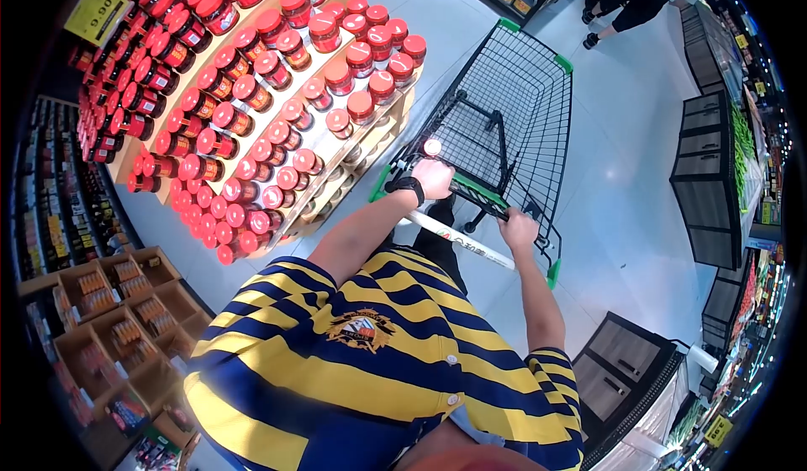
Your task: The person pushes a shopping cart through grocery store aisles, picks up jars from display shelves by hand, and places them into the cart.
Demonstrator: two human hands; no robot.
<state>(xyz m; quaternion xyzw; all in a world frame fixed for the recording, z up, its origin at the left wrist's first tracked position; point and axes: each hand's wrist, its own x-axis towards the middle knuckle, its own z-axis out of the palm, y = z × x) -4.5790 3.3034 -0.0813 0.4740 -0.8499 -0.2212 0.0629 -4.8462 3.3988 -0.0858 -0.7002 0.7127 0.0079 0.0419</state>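
A black wire shopping cart [525,92] with green corner pieces stands in front of me, its white handle bar [462,240] close to my body. My left hand [433,178], with a black band at the wrist, is closed around a small jar [432,147]. Only the jar's round, glare-washed top shows past my fingers, above the near end of the cart. On the right side, my right hand [519,230] is closed on the cart's near frame, just beyond the handle bar. The fingers' undersides are hidden on both hands.
A tiered wooden display of red-lidded jars [252,92] rises close at left. Wooden bins [113,328] stand at lower left. Dark produce cabinets [702,177] line the right, another cabinet [622,366] sits lower right. A person [630,4] is at the top right.
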